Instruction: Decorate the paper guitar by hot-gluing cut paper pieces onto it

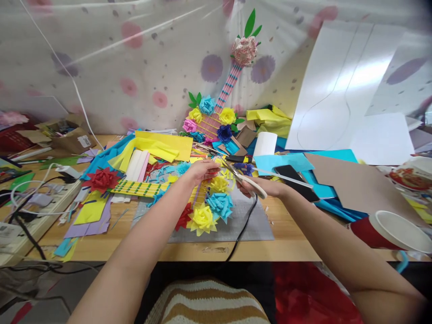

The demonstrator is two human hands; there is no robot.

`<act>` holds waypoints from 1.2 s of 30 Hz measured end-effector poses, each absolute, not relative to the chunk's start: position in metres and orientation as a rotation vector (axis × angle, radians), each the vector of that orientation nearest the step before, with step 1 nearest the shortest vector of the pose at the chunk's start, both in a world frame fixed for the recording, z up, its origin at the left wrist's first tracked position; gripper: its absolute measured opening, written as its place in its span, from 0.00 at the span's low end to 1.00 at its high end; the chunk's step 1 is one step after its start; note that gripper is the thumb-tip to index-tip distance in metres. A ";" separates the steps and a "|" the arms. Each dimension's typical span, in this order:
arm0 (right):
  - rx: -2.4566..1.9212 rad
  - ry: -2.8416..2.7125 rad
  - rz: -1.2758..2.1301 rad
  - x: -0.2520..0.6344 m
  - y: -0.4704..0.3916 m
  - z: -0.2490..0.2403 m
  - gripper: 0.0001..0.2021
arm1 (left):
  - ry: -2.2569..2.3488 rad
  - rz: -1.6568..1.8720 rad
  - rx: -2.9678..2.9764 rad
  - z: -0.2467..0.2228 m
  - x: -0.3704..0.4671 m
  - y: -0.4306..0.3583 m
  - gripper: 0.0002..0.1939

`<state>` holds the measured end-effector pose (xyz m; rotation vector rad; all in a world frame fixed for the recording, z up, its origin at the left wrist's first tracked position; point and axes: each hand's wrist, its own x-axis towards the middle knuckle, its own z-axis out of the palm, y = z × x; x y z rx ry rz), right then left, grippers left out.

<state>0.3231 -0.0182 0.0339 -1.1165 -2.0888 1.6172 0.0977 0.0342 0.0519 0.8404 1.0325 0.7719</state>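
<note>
My right hand (249,189) is closed round the white-handled scissors (257,186), whose blades point left towards my other hand. My left hand (203,170) has its fingers pinched together close to the blade tips; what lies between them is too small to make out. Below both hands lies a flat paper guitar with a yellow neck (140,188). Crepe-paper flowers edge its body, among them a yellow flower (202,218) and a blue flower (220,206). A red flower (102,180) sits at the neck's far end. My left forearm covers part of the guitar.
Behind, a pink paper guitar (224,94) leans against the patterned curtain. A black phone (295,182), cardboard (364,184) and a paper cup (374,229) stand or lie at right. Power strip (64,202) with cables is at left; a black cord (243,229) crosses the grey mat (259,229).
</note>
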 end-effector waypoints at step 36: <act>-1.217 -1.812 1.590 0.301 -0.013 0.021 0.27 | 1.003 0.729 0.636 0.046 0.103 0.035 0.06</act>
